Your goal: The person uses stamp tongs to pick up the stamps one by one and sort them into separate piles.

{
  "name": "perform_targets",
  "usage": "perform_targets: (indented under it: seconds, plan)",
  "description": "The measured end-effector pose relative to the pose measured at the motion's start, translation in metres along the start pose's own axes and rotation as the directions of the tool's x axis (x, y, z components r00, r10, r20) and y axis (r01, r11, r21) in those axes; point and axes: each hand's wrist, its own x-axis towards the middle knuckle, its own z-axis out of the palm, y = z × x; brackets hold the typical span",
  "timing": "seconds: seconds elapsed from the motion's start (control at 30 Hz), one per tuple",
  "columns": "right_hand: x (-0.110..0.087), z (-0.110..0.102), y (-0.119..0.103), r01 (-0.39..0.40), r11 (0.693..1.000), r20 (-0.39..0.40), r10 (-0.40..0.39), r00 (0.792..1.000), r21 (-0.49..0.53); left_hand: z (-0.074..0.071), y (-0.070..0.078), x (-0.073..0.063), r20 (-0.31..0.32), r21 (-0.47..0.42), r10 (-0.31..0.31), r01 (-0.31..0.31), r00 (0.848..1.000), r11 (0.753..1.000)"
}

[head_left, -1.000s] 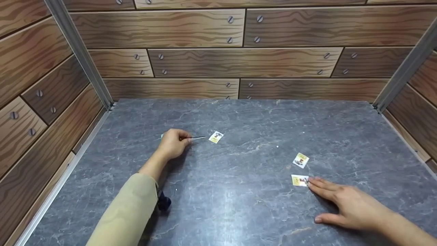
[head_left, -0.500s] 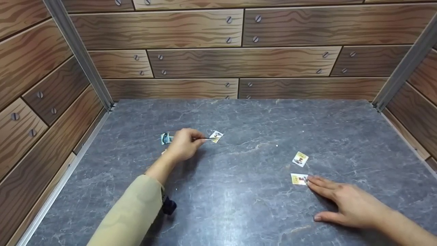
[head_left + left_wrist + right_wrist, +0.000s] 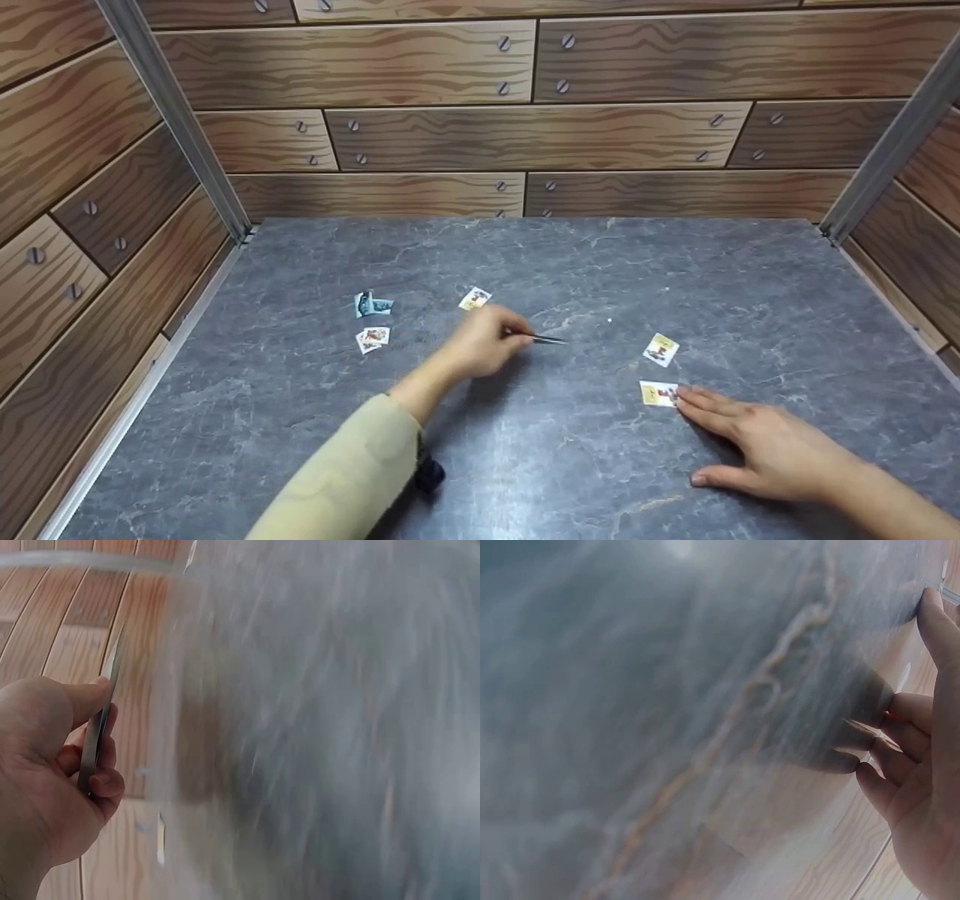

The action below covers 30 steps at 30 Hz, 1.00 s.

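Note:
Pinched between my left hand's (image 3: 480, 343) thumb and fingers is a pair of metal tweezers (image 3: 550, 340), its tips pointing right above the table. Nothing shows at those tips. In the left wrist view the tweezers (image 3: 94, 736) lie across the curled fingers. My right hand (image 3: 765, 442) lies with spread, fairly straight fingers, the tips touching the right end of a small yellow-and-white picture card (image 3: 655, 394). Just behind that one lies a similar card (image 3: 661, 350), turned at an angle. A third yellow-and-white card (image 3: 475, 297) is partly behind my left hand.
On the left lie overlapping blue picture pieces (image 3: 364, 304), with overlapping red-and-white ones (image 3: 373, 337) in front of them. A tiny white speck (image 3: 609, 320) sits on the grey marbled table (image 3: 555, 465). Wood-patterned walls (image 3: 420, 139) stand at the back and sides.
My left hand has moved right and nearer with the tweezers, past the third yellow-and-white card. The blue and red-and-white pieces have come into view behind it. My right hand has stayed put.

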Motion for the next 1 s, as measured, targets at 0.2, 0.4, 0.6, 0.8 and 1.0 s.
perform_targets:
  seconds: [0.2,0.4,0.6,0.8,1.0]
  plan:
    - [-0.002,-0.001,0.000,-0.014,1.000,0.013,0.014,1.000,0.004,0.028,0.016,0.005,0.056,0.008,0.018,-0.018,0.998,1.000]
    - [0.000,-0.001,0.000,-0.012,1.000,0.013,0.012,1.000,0.004,0.048,0.026,0.009,0.100,0.024,0.015,-0.017,0.995,1.000]
    - [0.000,-0.001,-0.002,-0.029,1.000,0.023,0.029,0.999,-0.005,0.060,0.033,0.013,0.129,0.049,-0.011,0.005,0.992,0.999]
    - [0.001,-0.001,-0.001,-0.040,0.999,0.024,0.040,0.999,-0.015,0.069,0.034,0.014,0.117,0.063,0.014,-0.021,0.993,0.998]
    - [0.001,-0.001,-0.001,-0.034,0.999,0.020,0.034,0.999,-0.016,0.076,0.033,0.014,0.110,0.070,0.006,-0.014,0.994,0.997]
